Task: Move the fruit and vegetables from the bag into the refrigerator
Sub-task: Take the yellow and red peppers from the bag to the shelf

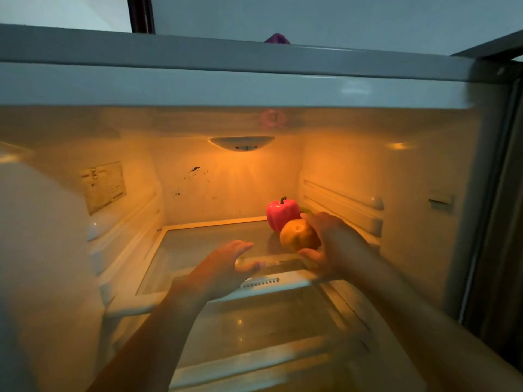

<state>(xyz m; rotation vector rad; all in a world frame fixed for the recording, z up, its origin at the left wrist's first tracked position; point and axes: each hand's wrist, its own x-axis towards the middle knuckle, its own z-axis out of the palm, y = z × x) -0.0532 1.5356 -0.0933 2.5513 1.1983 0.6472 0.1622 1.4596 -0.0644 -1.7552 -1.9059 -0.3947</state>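
The white refrigerator [368,154] stands open, its inside lit by a warm orange lamp. On the upper clear glass shelf with white trim [203,244] a glossy red bell pepper with a green stem [281,215] stands upright near the back right corner. A bit of something green [307,210] shows just behind it, too hidden to name.

The right hand [334,239] reaches in over the shelf's front right part. Its fingers and thumb curl round a round orange fruit [297,236], which sits just in front of the pepper. Whether the fruit rests on the glass cannot be told.

The left hand [226,264] is at the shelf's front trim, fingers straight and close together, holding nothing; the blur hides whether it touches the trim.

Below lies a second glass shelf [254,329]. A pale printed label [103,185] is stuck to the left inner wall, and a small purple object [277,38] peeks above the refrigerator's top.
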